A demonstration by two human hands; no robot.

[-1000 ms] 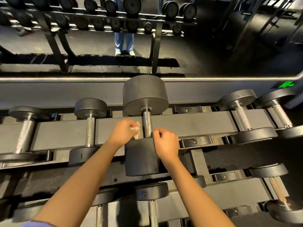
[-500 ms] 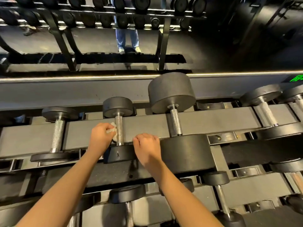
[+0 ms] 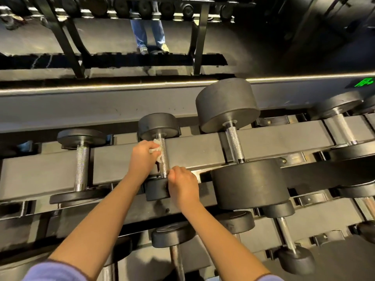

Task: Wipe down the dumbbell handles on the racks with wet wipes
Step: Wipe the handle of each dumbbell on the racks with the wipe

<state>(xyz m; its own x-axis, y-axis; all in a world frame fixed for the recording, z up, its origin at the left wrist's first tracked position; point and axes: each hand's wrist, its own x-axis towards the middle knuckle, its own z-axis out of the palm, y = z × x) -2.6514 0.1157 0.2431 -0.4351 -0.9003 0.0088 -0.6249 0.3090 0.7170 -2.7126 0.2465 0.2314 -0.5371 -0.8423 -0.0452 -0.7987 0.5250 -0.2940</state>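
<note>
White crumpled wipe [image 3: 156,148]: your left hand [image 3: 142,157] is pinching one against one knurled steel handle [image 3: 164,159]; your right hand [image 3: 183,185] fingers are pinching its near end.

One head-worn wide-angle view looks forward and steeply down, close over the dumbbell rack [image 3: 194,152]; its far edges bend and darken, perhaps hiding detail.

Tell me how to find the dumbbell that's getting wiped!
Look along the top grey rail and find the biggest dumbbell on it. The small dumbbell just left of it is the one. It alone has a white wipe held on its handle by the left hand.
</note>
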